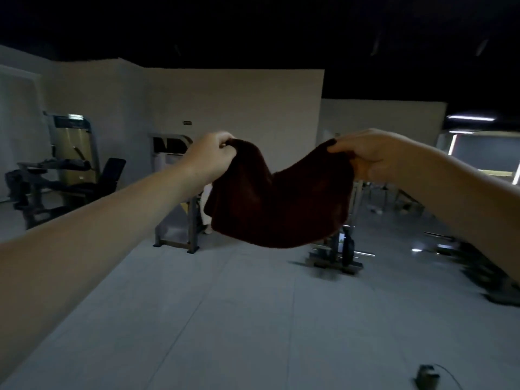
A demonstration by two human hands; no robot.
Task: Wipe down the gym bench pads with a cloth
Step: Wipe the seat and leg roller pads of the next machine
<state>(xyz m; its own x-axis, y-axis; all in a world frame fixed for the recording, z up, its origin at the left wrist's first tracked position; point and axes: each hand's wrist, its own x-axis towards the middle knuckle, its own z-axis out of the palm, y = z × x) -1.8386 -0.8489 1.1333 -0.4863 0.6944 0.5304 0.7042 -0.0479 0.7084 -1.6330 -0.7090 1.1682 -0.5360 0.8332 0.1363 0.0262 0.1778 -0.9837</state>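
Left hand [213, 156]: raised out in front, arm stretched, fingers curled and pinching one top corner of the cloth [281, 204].
Right hand [374, 156]: raised level with the left, thumb on top, fingers curled under, pinching the opposite top corner.
Hands apart: yes, well apart, cloth spanning the gap between them.
Cloth position: in the air, held only by the two hands, above the floor [225, 319], touching nothing else.
Cloth colour: very dark red-brown, nearly black in the dim light.
Cloth texture: looks thick and fuzzy like towelling; no pattern or print can be made out.
Cloth shape: top edge sags in a deep dip between the hands, body hangs down loose, bottom edge rounded; looks doubled over on the left side, can't confirm.
Left machine [71, 153]: gold-coloured upright housing on a grey frame, by the far left wall, well away from the cloth.
Black back pad [112, 173]: tilted, on that left machine.
Middle frame [180, 192]: grey metal, behind the cloth, partly hidden by it.
Floor: grey, faint seams.
Small dark object [426, 380]: on the floor near the bottom right, thin cord attached, blurred.
Light strip [471, 118]: lit, far right.
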